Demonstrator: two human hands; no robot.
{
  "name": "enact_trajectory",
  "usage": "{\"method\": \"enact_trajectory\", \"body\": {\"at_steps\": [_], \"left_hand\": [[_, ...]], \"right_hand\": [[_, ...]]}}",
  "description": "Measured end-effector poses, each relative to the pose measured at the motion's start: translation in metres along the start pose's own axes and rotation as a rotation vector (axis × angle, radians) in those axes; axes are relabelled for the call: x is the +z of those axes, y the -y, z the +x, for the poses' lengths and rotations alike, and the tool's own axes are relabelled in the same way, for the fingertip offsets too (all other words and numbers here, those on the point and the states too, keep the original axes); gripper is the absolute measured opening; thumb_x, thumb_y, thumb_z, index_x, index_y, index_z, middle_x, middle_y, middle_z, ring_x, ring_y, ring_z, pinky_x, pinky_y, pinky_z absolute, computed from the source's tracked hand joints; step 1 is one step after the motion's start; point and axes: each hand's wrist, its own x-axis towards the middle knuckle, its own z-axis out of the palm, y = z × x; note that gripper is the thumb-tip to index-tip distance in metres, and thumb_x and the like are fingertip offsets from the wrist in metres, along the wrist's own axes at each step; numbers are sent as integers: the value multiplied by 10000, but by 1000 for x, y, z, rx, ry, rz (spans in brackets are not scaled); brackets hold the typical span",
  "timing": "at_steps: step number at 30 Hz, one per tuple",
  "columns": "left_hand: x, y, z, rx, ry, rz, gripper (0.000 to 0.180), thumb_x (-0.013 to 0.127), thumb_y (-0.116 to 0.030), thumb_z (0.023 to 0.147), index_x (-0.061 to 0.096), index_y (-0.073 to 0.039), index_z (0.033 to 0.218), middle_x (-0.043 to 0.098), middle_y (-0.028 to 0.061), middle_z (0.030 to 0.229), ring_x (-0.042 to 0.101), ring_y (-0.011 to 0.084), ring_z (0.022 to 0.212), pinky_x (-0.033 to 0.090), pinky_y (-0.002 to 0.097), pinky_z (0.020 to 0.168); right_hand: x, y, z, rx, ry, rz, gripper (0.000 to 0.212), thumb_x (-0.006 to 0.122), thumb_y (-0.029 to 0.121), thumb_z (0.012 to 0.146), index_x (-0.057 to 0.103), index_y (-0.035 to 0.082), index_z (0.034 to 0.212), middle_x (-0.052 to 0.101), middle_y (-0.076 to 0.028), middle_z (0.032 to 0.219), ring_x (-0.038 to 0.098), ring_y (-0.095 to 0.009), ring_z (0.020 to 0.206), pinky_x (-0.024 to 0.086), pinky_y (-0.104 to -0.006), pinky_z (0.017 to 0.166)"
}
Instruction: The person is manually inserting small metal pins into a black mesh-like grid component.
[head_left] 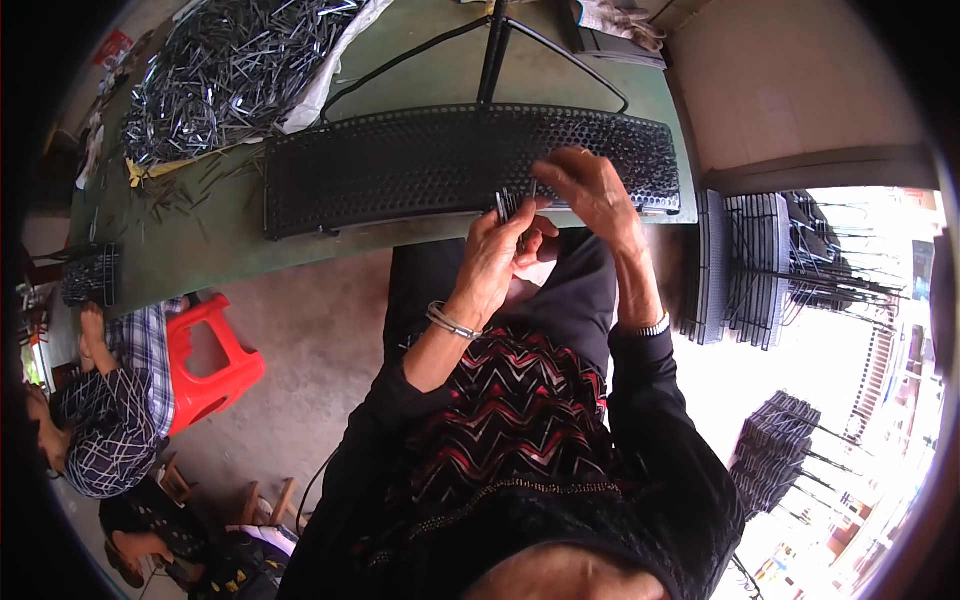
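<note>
Close to the front edge of a long black perforated rack, my left hand is closed around a small bunch of thin metal strips, their ends sticking up past the thumb. My right hand is over the rack's right half, thumb and forefinger pinched on what looks like one short metal strip. Rows of small holes cover the rack. Toward its right end, many shiny pieces stand in the holes. Part of the rack is hidden behind my hands.
A large heap of dark metal strips lies on a white sheet on the green table. Black stand legs rise behind the rack. Stacked racks stand at the right. At the left, another person sits near a red stool.
</note>
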Motion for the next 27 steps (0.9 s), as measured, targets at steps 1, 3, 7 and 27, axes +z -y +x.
{"method": "enact_trajectory", "body": {"at_steps": [1, 3, 7, 27], "left_hand": [[-5, 3, 2, -4, 12, 27, 325, 593, -296, 953, 632, 21, 1017, 622, 63, 742, 480, 59, 565, 335, 202, 441], [1, 1, 1, -18, 38, 59, 328, 595, -304, 950, 633, 17, 1009, 656, 88, 786, 513, 69, 575, 359, 201, 445], [8, -4, -3, -24, -82, -43, 321, 592, -316, 947, 634, 1, 976, 696, 161, 917, 615, 117, 645, 440, 206, 479], [4, -9, 1, -19, 59, 97, 180, 630, -228, 926, 653, -51, 898, 677, 87, 770, 585, 96, 593, 385, 185, 452]], "right_hand": [[-2, 4, -6, 48, 238, 173, 214, 632, 186, 869, 667, -7, 954, 618, -134, 853, 666, -246, 832, 512, -350, 720], [0, -1, -13, 58, 208, 285, 206, 623, 138, 860, 643, -51, 940, 616, -126, 848, 662, -200, 847, 508, -329, 726], [-6, 9, -19, -19, -71, 204, 122, 645, 56, 834, 648, -9, 938, 623, -101, 911, 641, -200, 832, 498, -310, 735], [0, -2, -29, 50, 26, 320, 284, 634, 236, 895, 621, -21, 1013, 608, -59, 739, 587, -117, 591, 455, -245, 452]]}}
